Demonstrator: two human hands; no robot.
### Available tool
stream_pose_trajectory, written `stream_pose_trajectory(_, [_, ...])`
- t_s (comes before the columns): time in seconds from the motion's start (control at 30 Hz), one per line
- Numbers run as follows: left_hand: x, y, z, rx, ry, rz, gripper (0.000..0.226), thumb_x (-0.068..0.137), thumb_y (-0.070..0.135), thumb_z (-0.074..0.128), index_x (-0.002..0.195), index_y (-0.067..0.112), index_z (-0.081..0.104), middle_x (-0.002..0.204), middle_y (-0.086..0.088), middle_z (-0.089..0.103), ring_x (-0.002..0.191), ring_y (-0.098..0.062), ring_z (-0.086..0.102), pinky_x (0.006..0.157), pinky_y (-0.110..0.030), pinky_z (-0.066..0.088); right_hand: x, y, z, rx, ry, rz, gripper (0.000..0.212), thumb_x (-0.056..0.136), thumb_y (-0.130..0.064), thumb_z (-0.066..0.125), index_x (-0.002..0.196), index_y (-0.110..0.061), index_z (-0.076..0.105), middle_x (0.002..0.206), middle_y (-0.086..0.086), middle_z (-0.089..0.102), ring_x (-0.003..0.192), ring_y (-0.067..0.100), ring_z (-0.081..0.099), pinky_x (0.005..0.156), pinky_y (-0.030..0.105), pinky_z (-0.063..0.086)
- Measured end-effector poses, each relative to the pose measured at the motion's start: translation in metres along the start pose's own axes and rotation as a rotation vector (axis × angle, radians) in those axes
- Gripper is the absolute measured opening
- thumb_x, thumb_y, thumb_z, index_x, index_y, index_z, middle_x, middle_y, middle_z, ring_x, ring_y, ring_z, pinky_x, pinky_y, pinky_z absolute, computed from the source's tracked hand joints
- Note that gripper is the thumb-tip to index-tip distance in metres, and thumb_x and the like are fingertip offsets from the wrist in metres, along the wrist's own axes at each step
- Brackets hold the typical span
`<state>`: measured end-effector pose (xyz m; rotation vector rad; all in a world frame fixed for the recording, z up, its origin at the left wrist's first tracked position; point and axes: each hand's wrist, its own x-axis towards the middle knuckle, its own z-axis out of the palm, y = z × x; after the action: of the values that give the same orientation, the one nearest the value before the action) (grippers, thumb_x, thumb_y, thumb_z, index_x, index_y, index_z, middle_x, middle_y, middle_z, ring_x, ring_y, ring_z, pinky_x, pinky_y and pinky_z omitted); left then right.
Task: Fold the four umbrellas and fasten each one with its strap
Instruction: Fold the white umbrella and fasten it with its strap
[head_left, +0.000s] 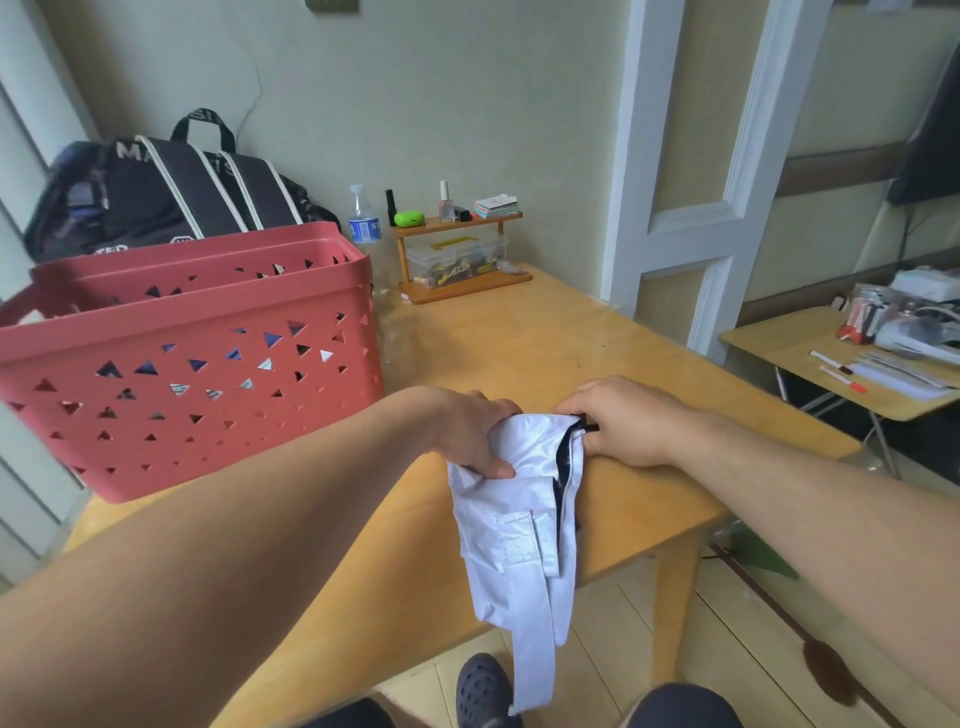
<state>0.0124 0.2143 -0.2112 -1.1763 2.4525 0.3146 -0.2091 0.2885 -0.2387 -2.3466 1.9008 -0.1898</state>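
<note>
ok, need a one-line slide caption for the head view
Both hands, left hand and right hand, gather a white umbrella at the table edge, strap dangling unfastened, beside a red basket.

The scene is evenly and softly lit by daylight. Glare is seen on the glossy table (519, 332) top. Straight lines are bowed near the edges by the wide lens, and fine detail is slightly smeared.
</note>
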Motion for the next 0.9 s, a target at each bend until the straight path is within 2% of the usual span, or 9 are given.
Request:
stream_pose_trajectory(0.1, [0.001, 0.004, -0.001, 0.07, 0.05, 0.009, 0.089, 0.088, 0.063, 0.071, 0.16, 0.037, 0.025, 0.151, 0.0, 0.043, 0.13, -0.031, 0.053, 0.107, -0.047, 0.046, 0.004, 0.0, -0.002, -0.018, -0.032, 0.049, 0.017, 0.093, -0.032, 0.063, 0.106, -0.042, 0.069, 0.104, -0.018, 0.066, 0.101, 0.012, 0.059, 0.084, 0.043, 0.055])
stream_pose_trajectory(0.27, [0.006, 0.002, 0.0, -0.007, 0.131, 0.02, 0.077, 0.084, 0.058, 0.078, 0.146, 0.023, 0.047, 0.136, 0.003, 0.06, 0.117, -0.024, 0.06, 0.1, -0.041, 0.051, 0.009, -0.002, -0.017, -0.039, -0.061, 0.094, 0.03, 0.095, -0.03, 0.054, 0.115, -0.046, 0.069, 0.11, -0.02, 0.069, 0.103, 0.014, 0.06, 0.084, 0.041, 0.056])
stream_pose_trajectory(0.43, [0.008, 0.006, -0.003, 0.017, 0.119, -0.001, 0.058, 0.082, 0.059, 0.079, 0.117, 0.018, 0.061, 0.099, 0.005, 0.064, 0.097, -0.024, 0.064, 0.083, -0.035, 0.052, 0.007, -0.002, -0.013, -0.043, -0.009, 0.082, 0.026, 0.093, -0.03, 0.059, 0.113, -0.043, 0.068, 0.111, -0.017, 0.066, 0.105, 0.015, 0.059, 0.085, 0.042, 0.054])
stream_pose_trajectory(0.53, [0.007, 0.011, -0.004, 0.097, 0.152, -0.01, 0.057, 0.083, 0.06, 0.078, 0.116, 0.016, 0.062, 0.101, 0.0, 0.066, 0.094, -0.026, 0.064, 0.076, -0.033, 0.05, 0.004, -0.003, -0.014, -0.018, -0.055, 0.073, 0.025, 0.09, -0.026, 0.063, 0.109, -0.039, 0.07, 0.108, -0.016, 0.059, 0.107, 0.015, 0.058, 0.089, 0.04, 0.052])
stream_pose_trajectory(0.6, [0.007, 0.014, -0.003, 0.174, 0.194, -0.014, 0.06, 0.081, 0.063, 0.078, 0.113, 0.015, 0.063, 0.102, -0.003, 0.067, 0.094, -0.028, 0.065, 0.078, -0.035, 0.054, 0.003, -0.007, -0.024, 0.07, -0.099, 0.094, 0.036, 0.089, -0.023, 0.063, 0.121, -0.038, 0.068, 0.121, -0.019, 0.058, 0.117, 0.015, 0.057, 0.096, 0.032, 0.048])
stream_pose_trajectory(0.67, [0.005, 0.016, -0.001, 0.216, 0.232, -0.029, 0.06, 0.079, 0.066, 0.078, 0.107, 0.015, 0.062, 0.096, -0.003, 0.067, 0.09, -0.029, 0.065, 0.078, -0.036, 0.056, 0.004, -0.02, -0.039, 0.249, -0.026, 0.141, 0.05, 0.092, -0.019, 0.06, 0.139, -0.034, 0.061, 0.132, -0.017, 0.058, 0.126, 0.011, 0.054, 0.099, 0.026, 0.043])
stream_pose_trajectory(0.73, [0.0, 0.018, 0.002, 0.2, 0.267, -0.042, 0.055, 0.079, 0.065, 0.078, 0.096, 0.015, 0.06, 0.085, -0.002, 0.063, 0.083, -0.028, 0.063, 0.069, -0.034, 0.052, 0.009, -0.035, -0.045, 0.323, 0.068, 0.134, 0.046, 0.096, -0.029, 0.061, 0.142, -0.029, 0.061, 0.135, -0.011, 0.063, 0.125, 0.012, 0.057, 0.104, 0.028, 0.044])
stream_pose_trajectory(0.8, [-0.01, 0.019, 0.007, 0.149, 0.278, -0.061, 0.049, 0.082, 0.06, 0.076, 0.091, 0.014, 0.062, 0.08, -0.003, 0.062, 0.078, -0.028, 0.06, 0.06, -0.032, 0.045, 0.009, -0.052, -0.039, 0.204, 0.01, 0.097, 0.049, 0.097, -0.053, 0.063, 0.139, -0.029, 0.062, 0.131, -0.008, 0.065, 0.117, 0.013, 0.058, 0.1, 0.032, 0.046])
stream_pose_trajectory(0.9, [-0.031, 0.018, 0.012, 0.032, 0.29, -0.092, 0.058, 0.076, 0.061, 0.08, 0.106, 0.013, 0.068, 0.096, -0.004, 0.071, 0.087, -0.027, 0.067, 0.065, -0.033, 0.051, 0.0, -0.061, -0.02, -0.024, -0.082, 0.067, 0.05, 0.089, -0.063, 0.067, 0.128, -0.032, 0.06, 0.12, -0.007, 0.062, 0.113, 0.019, 0.056, 0.093, 0.041, 0.048])
